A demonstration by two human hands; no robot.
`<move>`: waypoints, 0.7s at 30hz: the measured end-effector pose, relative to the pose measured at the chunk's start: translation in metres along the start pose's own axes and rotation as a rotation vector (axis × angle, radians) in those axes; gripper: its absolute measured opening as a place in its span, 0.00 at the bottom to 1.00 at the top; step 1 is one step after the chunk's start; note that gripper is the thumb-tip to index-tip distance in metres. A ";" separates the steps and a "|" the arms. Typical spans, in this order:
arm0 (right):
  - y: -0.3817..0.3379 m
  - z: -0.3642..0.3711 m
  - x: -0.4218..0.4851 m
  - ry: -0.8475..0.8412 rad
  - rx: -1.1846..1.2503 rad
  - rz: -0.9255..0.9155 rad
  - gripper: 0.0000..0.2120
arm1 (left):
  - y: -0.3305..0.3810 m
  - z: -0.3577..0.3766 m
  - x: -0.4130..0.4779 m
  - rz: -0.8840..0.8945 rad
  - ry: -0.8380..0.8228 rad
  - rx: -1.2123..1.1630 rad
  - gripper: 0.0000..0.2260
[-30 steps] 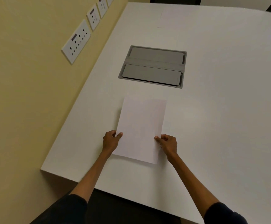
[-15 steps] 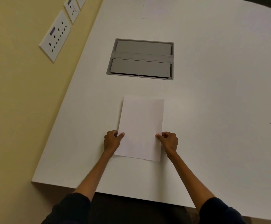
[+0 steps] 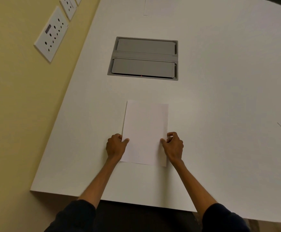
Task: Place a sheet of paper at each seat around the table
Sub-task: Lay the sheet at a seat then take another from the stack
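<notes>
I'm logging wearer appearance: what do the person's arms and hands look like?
Both arms wear dark, near-black long sleeves. The left sleeve and right sleeve end around the elbows, leaving the forearms bare. The left hand and right hand are bare too: no gloves, watch or bracelet shows, and no ring can be made out.

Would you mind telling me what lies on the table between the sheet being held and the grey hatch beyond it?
Nothing: in the head view, only bare white table separates the sheet from the grey hatch.
</notes>
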State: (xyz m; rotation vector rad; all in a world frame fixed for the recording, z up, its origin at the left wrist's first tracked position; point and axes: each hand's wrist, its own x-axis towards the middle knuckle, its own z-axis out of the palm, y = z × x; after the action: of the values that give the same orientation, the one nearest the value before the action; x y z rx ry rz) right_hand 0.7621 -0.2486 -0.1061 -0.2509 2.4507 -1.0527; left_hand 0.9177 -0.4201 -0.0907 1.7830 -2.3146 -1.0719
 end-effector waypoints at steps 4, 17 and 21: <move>0.001 -0.002 -0.003 0.014 -0.009 -0.055 0.25 | -0.003 -0.002 0.000 0.028 0.046 0.060 0.20; 0.007 0.000 0.001 -0.157 -0.356 -0.495 0.41 | 0.000 0.000 0.010 0.503 -0.209 0.274 0.48; 0.014 0.003 0.005 -0.274 -0.466 -0.472 0.44 | -0.004 0.007 0.010 0.515 -0.323 0.417 0.50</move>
State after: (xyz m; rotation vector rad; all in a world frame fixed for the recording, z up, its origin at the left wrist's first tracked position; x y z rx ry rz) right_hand 0.7594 -0.2427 -0.1202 -1.0884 2.3975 -0.5401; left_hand 0.9145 -0.4255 -0.1019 1.0179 -3.1324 -0.8824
